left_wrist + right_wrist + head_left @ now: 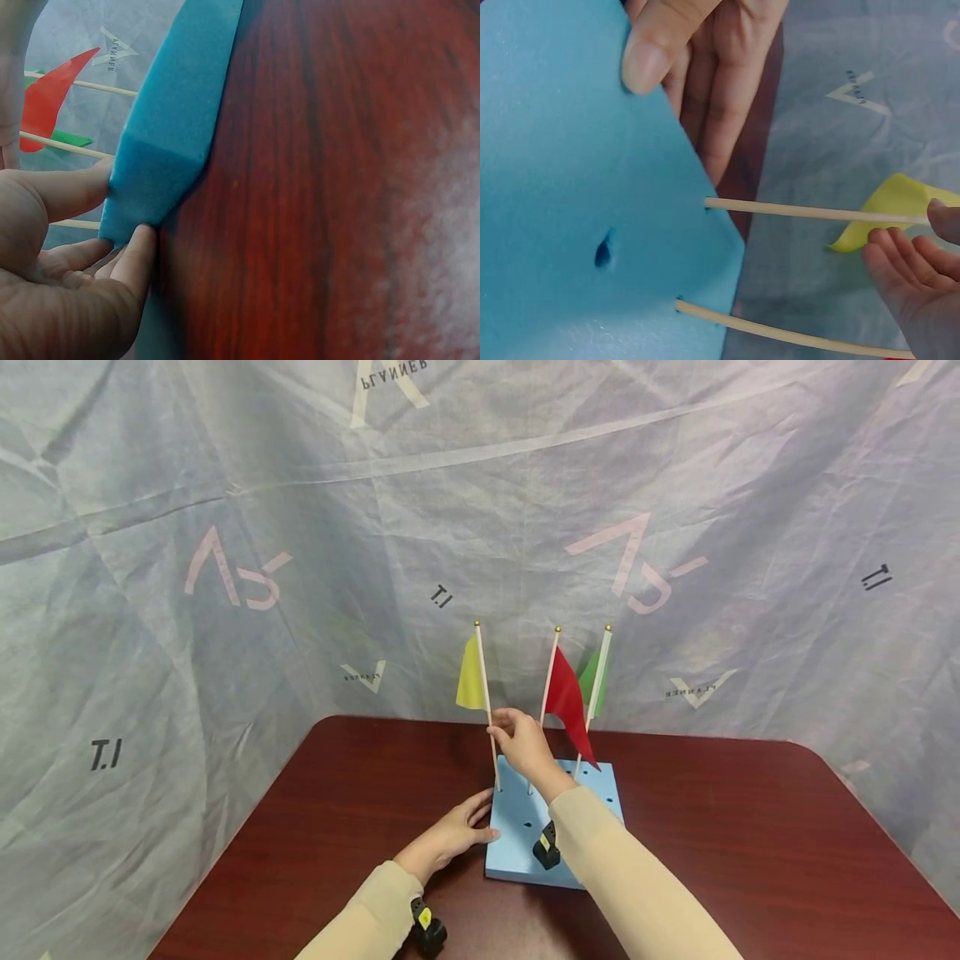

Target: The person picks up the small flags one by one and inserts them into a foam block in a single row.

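Observation:
My right hand [522, 745] pinches the wooden stick of a yellow flag [471, 677] below its cloth. In the right wrist view that stick's lower end stands in a hole near the edge of a blue foam board [547, 165]. My left hand [453, 833] grips the board's left edge, thumb on the top face and fingers against the side, as the left wrist view shows. A red flag [567, 693] and a green flag [604, 664] stand upright to the right of the yellow one. The right hand and forearm hide part of the board.
Several other holes dot the board, one hole [604, 253] plain in the right wrist view. Under it lies a dark red wooden table [360, 793]. A grey printed cloth [480, 543] hangs behind the table and along its sides.

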### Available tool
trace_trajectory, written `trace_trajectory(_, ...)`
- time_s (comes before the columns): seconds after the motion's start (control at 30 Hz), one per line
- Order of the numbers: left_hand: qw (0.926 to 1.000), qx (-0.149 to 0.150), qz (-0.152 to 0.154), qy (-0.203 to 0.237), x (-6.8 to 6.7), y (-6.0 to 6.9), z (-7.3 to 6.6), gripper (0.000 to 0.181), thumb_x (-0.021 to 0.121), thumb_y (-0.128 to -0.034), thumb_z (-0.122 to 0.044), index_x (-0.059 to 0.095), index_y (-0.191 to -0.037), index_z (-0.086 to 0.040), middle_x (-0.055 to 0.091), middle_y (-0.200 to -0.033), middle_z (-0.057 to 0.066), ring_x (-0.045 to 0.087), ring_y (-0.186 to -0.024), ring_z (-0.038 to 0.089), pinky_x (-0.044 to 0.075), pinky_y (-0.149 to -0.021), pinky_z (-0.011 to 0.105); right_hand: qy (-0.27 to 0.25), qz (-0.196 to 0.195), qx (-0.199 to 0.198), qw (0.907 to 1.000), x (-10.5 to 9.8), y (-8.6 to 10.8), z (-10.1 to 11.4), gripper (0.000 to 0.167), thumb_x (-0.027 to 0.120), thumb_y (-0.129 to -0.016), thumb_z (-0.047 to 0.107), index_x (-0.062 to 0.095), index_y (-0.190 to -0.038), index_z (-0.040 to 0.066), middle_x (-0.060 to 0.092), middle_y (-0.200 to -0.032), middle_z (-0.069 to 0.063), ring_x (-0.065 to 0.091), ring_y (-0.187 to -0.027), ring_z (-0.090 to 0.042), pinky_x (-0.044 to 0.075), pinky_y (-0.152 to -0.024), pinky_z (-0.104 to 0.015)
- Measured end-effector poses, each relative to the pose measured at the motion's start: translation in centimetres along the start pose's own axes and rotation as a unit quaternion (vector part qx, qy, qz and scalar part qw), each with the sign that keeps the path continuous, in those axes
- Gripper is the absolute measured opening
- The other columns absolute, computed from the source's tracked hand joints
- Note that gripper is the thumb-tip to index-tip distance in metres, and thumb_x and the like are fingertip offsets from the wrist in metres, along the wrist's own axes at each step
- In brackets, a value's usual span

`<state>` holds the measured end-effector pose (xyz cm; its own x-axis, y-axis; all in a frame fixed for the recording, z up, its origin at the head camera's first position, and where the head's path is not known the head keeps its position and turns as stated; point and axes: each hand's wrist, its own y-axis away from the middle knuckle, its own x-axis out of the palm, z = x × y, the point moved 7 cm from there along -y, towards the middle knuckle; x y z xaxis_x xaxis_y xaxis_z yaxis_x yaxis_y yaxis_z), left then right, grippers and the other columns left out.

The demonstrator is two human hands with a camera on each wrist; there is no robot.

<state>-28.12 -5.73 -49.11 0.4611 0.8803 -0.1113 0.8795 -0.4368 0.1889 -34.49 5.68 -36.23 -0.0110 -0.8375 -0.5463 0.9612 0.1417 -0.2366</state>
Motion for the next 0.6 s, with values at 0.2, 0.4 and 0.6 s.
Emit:
trace_trajectory(0.2,0.9999,0.004,0.011,0.01,-0.7,-0.4,-0.2,0.081,0.067,-0.0895,-0.004,0.019,-0.154,-0.004,0.021,-0.159,0.021,0.021,-0.147,0.036,0.039,-0.109,0.046,0.0,0.012,0.0,0.9999,-0.6,0.5,0.6,0.041,0.063,-0.095,0.017,0.056,-0.133,0.002,0.065,-0.123,-0.015,0.064,-0.112,-0.028,0.054,-0.089,-0.04)
trace_trajectory(0.4,0.9979,0.009,0.026,0.059,-1.1,-1.3,0.5,0.08,0.066,-0.0905,-0.004,0.018,-0.154,-0.002,0.017,-0.16,0.022,0.018,-0.148,0.035,0.038,-0.11,0.042,-0.036,-0.011,-0.02,0.9991,-2.3,1.5,-0.1,0.034,0.061,-0.096,0.015,0.06,-0.128,0.003,0.067,-0.12,-0.013,0.064,-0.111,-0.028,0.053,-0.091,-0.042)
trace_trajectory(0.6,0.9952,0.018,0.021,0.094,-1.6,-1.4,0.4,0.076,0.063,-0.0923,-0.003,0.018,-0.154,-0.003,0.016,-0.159,0.023,0.017,-0.148,0.037,0.032,-0.113,0.049,-0.108,-0.037,0.0,0.9934,-3.9,2.7,-1.6,0.032,0.062,-0.095,0.015,0.063,-0.125,0.005,0.069,-0.118,-0.014,0.065,-0.11,-0.027,0.052,-0.094,-0.042)
